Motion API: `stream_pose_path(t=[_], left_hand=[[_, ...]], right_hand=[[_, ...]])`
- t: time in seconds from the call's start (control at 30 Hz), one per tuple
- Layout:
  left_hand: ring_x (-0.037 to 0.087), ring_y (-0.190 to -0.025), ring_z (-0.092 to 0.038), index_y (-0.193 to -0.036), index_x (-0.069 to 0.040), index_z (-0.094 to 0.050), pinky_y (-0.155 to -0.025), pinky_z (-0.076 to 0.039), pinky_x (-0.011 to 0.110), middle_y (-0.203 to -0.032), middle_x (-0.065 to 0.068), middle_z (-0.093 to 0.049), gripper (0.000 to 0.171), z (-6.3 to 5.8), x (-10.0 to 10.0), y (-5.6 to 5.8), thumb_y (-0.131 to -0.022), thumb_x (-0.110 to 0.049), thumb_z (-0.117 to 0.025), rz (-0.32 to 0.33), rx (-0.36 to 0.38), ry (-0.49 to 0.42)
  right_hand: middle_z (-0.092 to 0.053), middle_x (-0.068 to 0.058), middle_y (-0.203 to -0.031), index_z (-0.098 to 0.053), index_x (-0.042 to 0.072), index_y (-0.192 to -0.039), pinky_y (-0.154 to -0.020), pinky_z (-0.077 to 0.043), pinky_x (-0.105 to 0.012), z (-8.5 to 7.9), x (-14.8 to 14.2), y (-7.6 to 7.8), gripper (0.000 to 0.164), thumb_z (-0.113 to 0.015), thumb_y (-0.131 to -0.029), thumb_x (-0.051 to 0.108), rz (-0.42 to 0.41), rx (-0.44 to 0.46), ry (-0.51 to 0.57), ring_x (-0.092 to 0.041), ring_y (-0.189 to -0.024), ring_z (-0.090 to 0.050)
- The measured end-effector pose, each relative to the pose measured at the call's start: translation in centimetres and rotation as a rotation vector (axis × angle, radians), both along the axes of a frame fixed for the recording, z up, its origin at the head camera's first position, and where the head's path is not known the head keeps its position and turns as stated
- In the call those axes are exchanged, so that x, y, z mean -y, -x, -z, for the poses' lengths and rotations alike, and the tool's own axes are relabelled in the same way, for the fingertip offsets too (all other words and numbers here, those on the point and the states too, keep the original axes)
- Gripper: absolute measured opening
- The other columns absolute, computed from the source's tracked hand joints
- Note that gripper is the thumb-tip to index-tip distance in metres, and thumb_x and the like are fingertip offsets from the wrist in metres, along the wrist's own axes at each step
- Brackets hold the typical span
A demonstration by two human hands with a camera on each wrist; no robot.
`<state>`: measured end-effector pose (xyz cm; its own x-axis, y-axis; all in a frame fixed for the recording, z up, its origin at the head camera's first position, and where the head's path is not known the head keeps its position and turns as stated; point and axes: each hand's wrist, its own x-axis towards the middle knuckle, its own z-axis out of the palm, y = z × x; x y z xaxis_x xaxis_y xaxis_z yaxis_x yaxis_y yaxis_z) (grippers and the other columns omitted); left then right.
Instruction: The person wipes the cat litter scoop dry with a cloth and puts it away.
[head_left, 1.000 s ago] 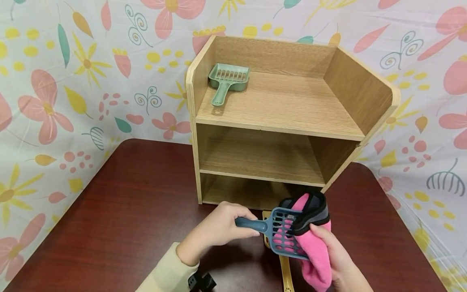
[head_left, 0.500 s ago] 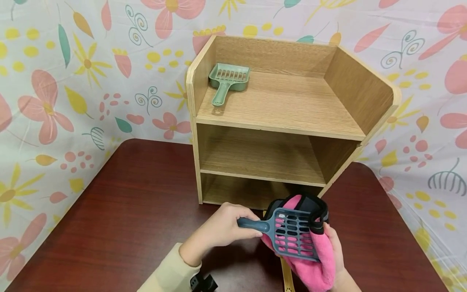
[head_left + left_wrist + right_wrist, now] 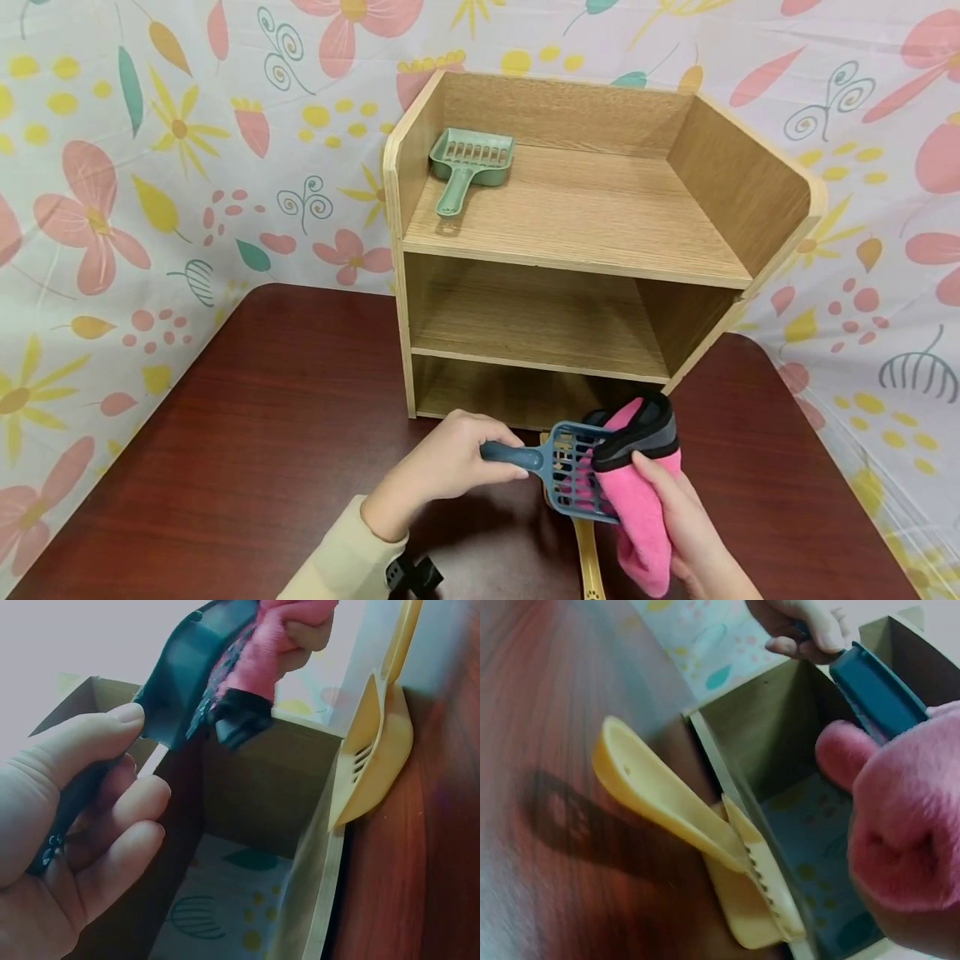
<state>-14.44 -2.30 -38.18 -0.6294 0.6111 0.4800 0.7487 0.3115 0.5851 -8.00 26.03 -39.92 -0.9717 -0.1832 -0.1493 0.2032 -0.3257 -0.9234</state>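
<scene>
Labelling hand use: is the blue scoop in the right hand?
No, in the head view the left hand grips the blue scoop, while the right hand holds the pink cloth.

Yellow scoop (image 3: 587,554) and wooden shelf (image 3: 585,208) on red-brown table (image 3: 225,467), green scoop (image 3: 463,175) atop shelf.

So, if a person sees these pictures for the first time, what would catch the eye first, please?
Probably the bright pink cloth with black trim, gripped in the fingers of the right hand, beside the slotted blue scoop that the left hand holds by its handle. Next, the green scoop on the left of the wooden shelf's top, and the yellow scoop on the table in front.
</scene>
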Motion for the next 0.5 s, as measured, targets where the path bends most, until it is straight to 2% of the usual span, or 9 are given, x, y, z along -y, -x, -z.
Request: stream_pose_path(t=[0.13,0.23,0.37,0.43,0.5], left_hand=[[-0.001,-0.068,-0.056,-0.086,-0.012,-0.074,-0.064,-0.043,0.008,-0.080,-0.004,-0.071,0.017,-0.2,0.5,0.1,-0.075,-0.023,-0.079,-0.037,-0.024,0.022],[0.000,-0.069,-0.058,-0.086,-0.011,-0.074,-0.064,-0.043,0.009,-0.080,-0.003,-0.072,0.017,-0.3,0.6,0.1,-0.075,-0.022,-0.080,-0.052,-0.029,0.033],[0.000,-0.068,-0.056,-0.086,-0.011,-0.074,-0.064,-0.042,0.009,-0.080,-0.004,-0.071,0.016,-0.4,0.4,-0.1,-0.076,-0.023,-0.078,-0.046,-0.035,0.054],[0.000,-0.067,-0.054,-0.086,-0.011,-0.073,-0.063,-0.041,0.008,-0.079,-0.004,-0.070,0.015,-0.4,0.3,-0.2,-0.077,-0.023,-0.078,-0.040,-0.057,0.059],[0.000,-0.065,-0.052,-0.085,-0.012,-0.073,-0.062,-0.041,0.008,-0.078,-0.005,-0.070,0.014,-0.3,0.1,-0.3,-0.077,-0.022,-0.078,-0.037,-0.095,0.062]], right_hand=[[-0.068,0.012,-0.085,-0.063,0.028,-0.102,-0.060,-0.051,-0.021,-0.2,0.2,-0.3,0.023,-0.041,-0.101,0.020,0.255,-0.081,-0.196,-0.002,-0.071,-0.062],[-0.067,0.014,-0.089,-0.058,0.025,-0.108,-0.064,-0.050,-0.019,-0.6,0.7,-0.5,0.018,-0.050,-0.097,0.013,0.375,-0.147,-0.357,-0.001,-0.074,-0.061],[-0.062,0.019,-0.093,-0.055,0.014,-0.114,-0.070,-0.045,-0.012,-1.0,2.0,-0.8,0.033,-0.066,-0.084,0.003,0.466,-0.322,-0.710,0.003,-0.079,-0.057],[-0.059,0.017,-0.099,-0.057,0.009,-0.114,-0.075,-0.040,-0.009,-0.9,2.6,-0.8,0.042,-0.074,-0.076,0.002,0.480,-0.450,-0.886,0.005,-0.087,-0.053],[-0.058,0.008,-0.104,-0.059,0.005,-0.113,-0.081,-0.034,-0.010,-0.7,3.2,-0.6,0.050,-0.080,-0.068,0.003,0.471,-0.611,-1.010,0.000,-0.095,-0.048]])
